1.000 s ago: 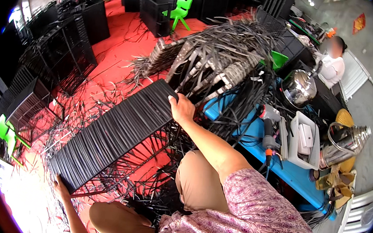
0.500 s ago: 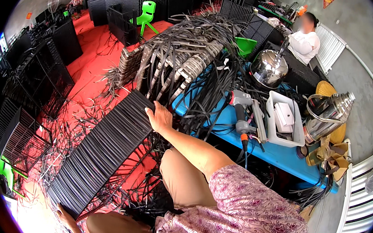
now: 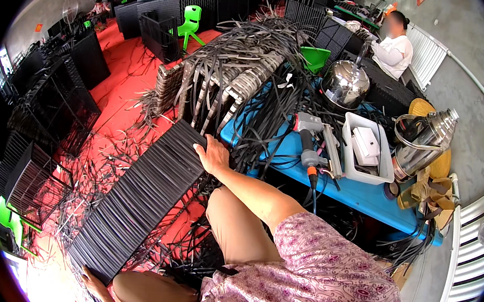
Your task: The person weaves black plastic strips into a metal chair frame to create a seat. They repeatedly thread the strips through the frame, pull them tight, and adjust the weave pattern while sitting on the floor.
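A long black panel, closely wrapped with dark flat strips, slants across the space in front of my knees. Its far right end is in my right hand, whose fingers and thumb grip the corner. At the near left end my left hand holds the edge; part of that hand is hidden below the rim. Loose black strips lie under and beside the panel. Just beyond my right hand stands a grey-brown woven piece heaped with dark strips.
The blue table at right bears a power tool, a white plastic bin, a steel kettle and a steel flask. Black woven frames stand left on the red floor covering. A person in white sits at back right.
The panel has tipped, so its wrapped face shows more and the barred side beneath shows less. Both hands stay on its ends. The person in white has shifted their arms.
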`<state>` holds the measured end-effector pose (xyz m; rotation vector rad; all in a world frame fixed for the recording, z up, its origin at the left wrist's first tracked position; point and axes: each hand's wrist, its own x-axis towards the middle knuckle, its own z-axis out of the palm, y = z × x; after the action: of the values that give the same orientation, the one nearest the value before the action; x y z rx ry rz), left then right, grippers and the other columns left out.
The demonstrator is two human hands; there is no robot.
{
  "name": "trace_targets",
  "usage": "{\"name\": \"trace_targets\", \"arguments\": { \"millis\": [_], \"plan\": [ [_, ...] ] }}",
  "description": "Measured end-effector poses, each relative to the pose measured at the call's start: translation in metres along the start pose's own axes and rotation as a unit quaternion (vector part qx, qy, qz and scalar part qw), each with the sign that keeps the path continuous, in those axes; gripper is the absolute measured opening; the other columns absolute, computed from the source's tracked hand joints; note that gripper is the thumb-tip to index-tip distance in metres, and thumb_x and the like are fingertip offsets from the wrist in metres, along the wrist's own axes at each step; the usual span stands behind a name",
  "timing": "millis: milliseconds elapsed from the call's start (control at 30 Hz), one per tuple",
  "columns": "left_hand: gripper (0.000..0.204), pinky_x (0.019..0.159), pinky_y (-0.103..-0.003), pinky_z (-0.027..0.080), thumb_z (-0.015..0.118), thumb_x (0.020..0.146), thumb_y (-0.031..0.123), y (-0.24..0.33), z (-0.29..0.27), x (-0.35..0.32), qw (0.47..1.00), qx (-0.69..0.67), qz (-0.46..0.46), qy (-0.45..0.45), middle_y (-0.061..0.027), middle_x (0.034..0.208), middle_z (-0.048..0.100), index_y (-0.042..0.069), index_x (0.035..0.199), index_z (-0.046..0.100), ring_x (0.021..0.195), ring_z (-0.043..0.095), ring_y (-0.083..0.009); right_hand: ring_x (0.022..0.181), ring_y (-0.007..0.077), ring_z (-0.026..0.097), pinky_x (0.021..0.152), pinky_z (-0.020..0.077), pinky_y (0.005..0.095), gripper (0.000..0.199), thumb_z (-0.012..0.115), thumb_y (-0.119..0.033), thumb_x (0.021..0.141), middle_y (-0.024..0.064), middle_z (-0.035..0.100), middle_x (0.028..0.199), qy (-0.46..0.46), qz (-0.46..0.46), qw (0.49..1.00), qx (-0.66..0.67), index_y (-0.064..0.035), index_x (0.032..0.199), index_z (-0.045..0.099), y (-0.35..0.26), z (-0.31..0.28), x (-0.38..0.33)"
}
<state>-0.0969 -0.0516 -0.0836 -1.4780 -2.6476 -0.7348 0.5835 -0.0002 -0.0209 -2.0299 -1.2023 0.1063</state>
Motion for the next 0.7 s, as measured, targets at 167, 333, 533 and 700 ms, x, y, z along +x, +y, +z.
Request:
{"name": "trace_targets", "arguments": {
  "millis": [167, 333, 533, 700],
  "plan": [
    [0.080, 0.088, -0.051, 0.043, 0.033, 0.093, 0.068, 0.002, -0.002, -0.004, 0.996, -0.075, -0.034, 0.013, -0.0329, 0.109, 0.061, -0.007, 0.110, 0.059, 0.100, 0.057, -0.0490, 0.099, 0.0374, 0.061, 0.083, 0.0497, 0.0484, 0.061, 0.051, -0.052, 0.090, 0.0215, 0.061, 0.106, -0.003, 0.003, 1.000, -0.013, -0.0018, 0.123, 0.052, 0.003, 0.000, -0.001],
    [0.088, 0.092, -0.050, 0.043, 0.032, 0.090, 0.072, 0.007, -0.010, -0.013, 0.994, -0.097, -0.043, -0.010, -0.0323, 0.115, 0.060, -0.006, 0.122, 0.056, 0.106, 0.057, -0.0479, 0.097, 0.0372, 0.060, 0.083, 0.0496, 0.0473, 0.057, 0.051, -0.053, 0.089, 0.0198, 0.061, 0.104, 0.017, -0.011, 1.000, -0.013, -0.0019, 0.114, 0.055, 0.005, 0.001, -0.005],
    [0.072, 0.094, -0.049, 0.043, 0.030, 0.098, 0.058, -0.015, 0.001, -0.015, 0.998, -0.013, 0.058, 0.003, -0.0313, 0.121, 0.057, -0.002, 0.134, 0.048, 0.108, 0.057, -0.0466, 0.096, 0.0365, 0.060, 0.082, 0.0493, 0.0476, 0.050, 0.053, -0.051, 0.089, 0.0179, 0.061, 0.099, 0.029, -0.016, 0.999, -0.005, -0.0022, 0.099, 0.057, 0.006, -0.002, -0.012],
    [0.055, 0.077, -0.045, 0.054, 0.038, 0.098, 0.004, -0.041, 0.021, -0.004, 0.968, 0.191, 0.164, 0.017, -0.0273, 0.124, 0.053, 0.026, 0.149, 0.031, 0.099, 0.062, -0.0402, 0.100, 0.0366, 0.060, 0.085, 0.0477, 0.0479, 0.053, 0.051, -0.052, 0.091, 0.0196, 0.062, 0.103, 0.016, -0.002, 0.999, -0.031, -0.0011, 0.105, 0.057, 0.006, -0.002, -0.013]
  ]
}}
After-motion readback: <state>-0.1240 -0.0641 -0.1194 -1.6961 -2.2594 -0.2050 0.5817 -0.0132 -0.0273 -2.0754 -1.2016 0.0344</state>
